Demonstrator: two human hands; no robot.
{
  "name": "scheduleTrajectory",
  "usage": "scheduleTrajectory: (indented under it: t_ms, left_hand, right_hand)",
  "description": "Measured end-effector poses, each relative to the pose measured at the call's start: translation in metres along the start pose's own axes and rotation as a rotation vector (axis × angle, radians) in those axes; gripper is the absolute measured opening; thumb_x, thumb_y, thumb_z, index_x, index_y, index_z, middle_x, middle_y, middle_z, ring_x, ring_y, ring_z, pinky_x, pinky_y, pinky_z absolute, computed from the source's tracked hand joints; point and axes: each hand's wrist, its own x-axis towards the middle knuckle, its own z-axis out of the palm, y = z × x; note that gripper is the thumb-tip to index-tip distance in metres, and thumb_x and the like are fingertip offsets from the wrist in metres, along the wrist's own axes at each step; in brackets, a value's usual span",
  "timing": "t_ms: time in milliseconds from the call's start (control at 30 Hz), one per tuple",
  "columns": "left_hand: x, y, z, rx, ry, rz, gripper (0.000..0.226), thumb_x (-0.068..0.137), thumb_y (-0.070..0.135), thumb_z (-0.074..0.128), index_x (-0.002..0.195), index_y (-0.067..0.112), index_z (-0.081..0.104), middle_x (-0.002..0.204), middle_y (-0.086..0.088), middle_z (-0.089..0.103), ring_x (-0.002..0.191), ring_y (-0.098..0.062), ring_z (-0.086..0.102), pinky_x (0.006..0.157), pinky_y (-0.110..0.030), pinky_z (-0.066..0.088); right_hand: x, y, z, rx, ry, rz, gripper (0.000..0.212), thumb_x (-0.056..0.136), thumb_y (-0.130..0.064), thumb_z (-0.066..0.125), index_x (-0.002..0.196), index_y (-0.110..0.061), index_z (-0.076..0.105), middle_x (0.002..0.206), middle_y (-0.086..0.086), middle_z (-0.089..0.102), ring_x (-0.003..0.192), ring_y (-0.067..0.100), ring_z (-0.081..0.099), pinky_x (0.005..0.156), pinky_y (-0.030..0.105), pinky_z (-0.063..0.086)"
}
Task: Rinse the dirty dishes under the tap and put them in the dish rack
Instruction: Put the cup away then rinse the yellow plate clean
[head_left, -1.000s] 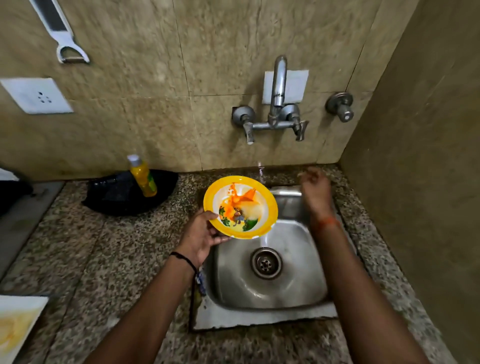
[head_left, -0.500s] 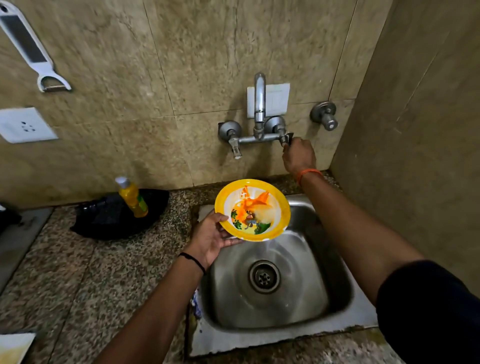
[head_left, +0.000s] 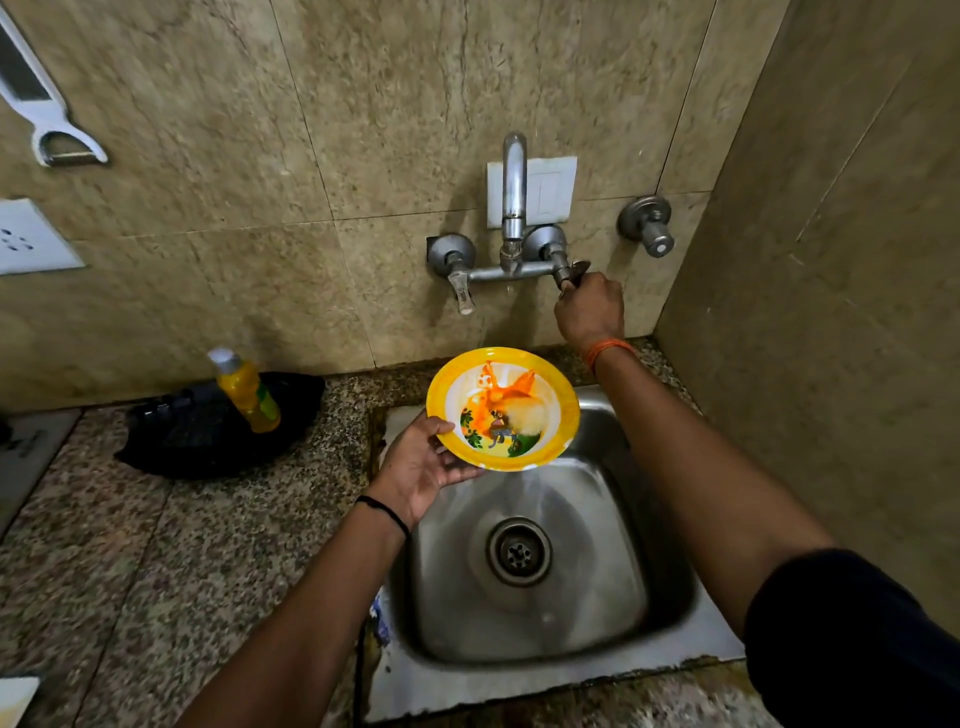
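My left hand (head_left: 422, 464) grips the lower left rim of a yellow-rimmed plate (head_left: 503, 408) smeared with orange sauce, tilted over the back of the steel sink (head_left: 535, 670). Higher up, my right hand (head_left: 589, 310) is closed around the right handle of the wall tap (head_left: 513, 208). A thin stream of water falls from the tap onto the plate and runs off its lower edge into the sink. No dish rack is in view.
A yellow soap bottle (head_left: 248, 388) stands on a black tray (head_left: 208, 441) at the back of the granite counter (head_left: 156, 545), left of the sink. A peeler (head_left: 47, 122) hangs on the tiled wall. A side wall closes in on the right.
My right hand rose from above the sink to the tap's right handle and gripped it. Water now flows onto the plate. The plate stayed over the sink in my left hand.
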Motion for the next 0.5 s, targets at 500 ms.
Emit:
scheduleTrajectory:
  t_ms: [500]
  left_hand:
    - [0.006,-0.003,-0.006,-0.039,-0.007,0.001,0.036,0.089,0.007,0.044,0.123,0.014,0.053,0.118,-0.020,0.059,0.092,-0.034,0.063,0.066,-0.049,0.060]
  right_hand:
    - [-0.047,0.009,0.000,0.190,-0.121,-0.055,0.044,0.096,-0.024,0.049,0.137,-0.008,0.047,0.133,0.020,0.057,0.124,0.038,0.050,0.101,0.039,0.042]
